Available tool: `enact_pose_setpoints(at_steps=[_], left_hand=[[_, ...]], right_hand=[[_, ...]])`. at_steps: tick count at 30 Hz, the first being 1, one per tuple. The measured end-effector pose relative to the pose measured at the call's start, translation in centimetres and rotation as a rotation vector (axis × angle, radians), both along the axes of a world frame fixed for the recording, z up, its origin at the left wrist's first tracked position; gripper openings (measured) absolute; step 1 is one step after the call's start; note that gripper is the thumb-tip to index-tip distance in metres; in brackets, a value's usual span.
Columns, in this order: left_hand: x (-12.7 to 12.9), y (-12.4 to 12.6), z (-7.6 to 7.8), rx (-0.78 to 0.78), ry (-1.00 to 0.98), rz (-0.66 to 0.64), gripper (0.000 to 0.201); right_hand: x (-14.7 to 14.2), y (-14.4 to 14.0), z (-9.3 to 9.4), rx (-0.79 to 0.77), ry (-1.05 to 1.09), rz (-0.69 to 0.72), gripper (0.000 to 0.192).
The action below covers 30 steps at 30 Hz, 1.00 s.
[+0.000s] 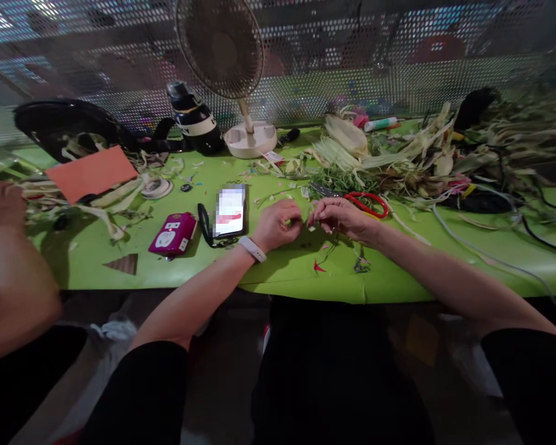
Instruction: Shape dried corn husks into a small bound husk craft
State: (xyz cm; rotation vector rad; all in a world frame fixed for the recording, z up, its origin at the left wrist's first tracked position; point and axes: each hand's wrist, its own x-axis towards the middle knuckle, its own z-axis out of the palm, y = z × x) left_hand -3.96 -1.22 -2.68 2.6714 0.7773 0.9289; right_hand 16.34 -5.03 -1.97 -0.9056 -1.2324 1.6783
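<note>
A glossy green tabletop [296, 279] is running across the view, with plant scraps and clutter lying over it. A perforated metal screen [315, 68] is standing behind, and a round, grille-fronted fan [220, 52] is resting on a pale base before it. Fibrous, papery husks [347, 137] are heaping up at the right; a flat orange card [95, 173] is lying at the left. A boxy magenta socket block [172, 235] is sitting near the phone [230, 211], whose screen is partly pixelated.

The left hand [277, 224] is curling over the table, fingers drawn together; whether they are gripping anything cannot be told. The right hand [338, 217] is facing it, just apart, fingers bent — a small pale bit [311, 228] is showing at its fingertips, too small to identify, its hold uncertain. Red-handled scissors [367, 204] are lying just beyond that hand, partly hidden by it.

A co-worker's arm [13, 266] is entering at left, cut off by the frame — its hand is blurring.
</note>
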Motion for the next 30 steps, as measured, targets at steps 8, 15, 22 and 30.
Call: enact_pose_setpoints(at_steps=[8, 15, 22, 30], left_hand=[[0.1, -0.2, 0.4, -0.222, -0.143, -0.088, 0.018], [0.2, -0.6, 1.3, -0.661, -0.305, -0.354, 0.018], [0.7, -0.9, -0.2, -1.113, -0.524, -0.432, 0.015], [0.5, -0.6, 0.1, -0.944, -0.435, -0.239, 0.026]], right_hand=[[0.2, 0.0, 0.1, -0.047, -0.035, 0.005, 0.006], [0.1, 0.1, -0.1, -0.066, -0.078, 0.097, 0.004], [0.0, 0.3, -0.1, -0.006, -0.048, 0.239, 0.006], [0.6, 0.3, 0.5, 0.044, -0.152, 0.189, 0.008]])
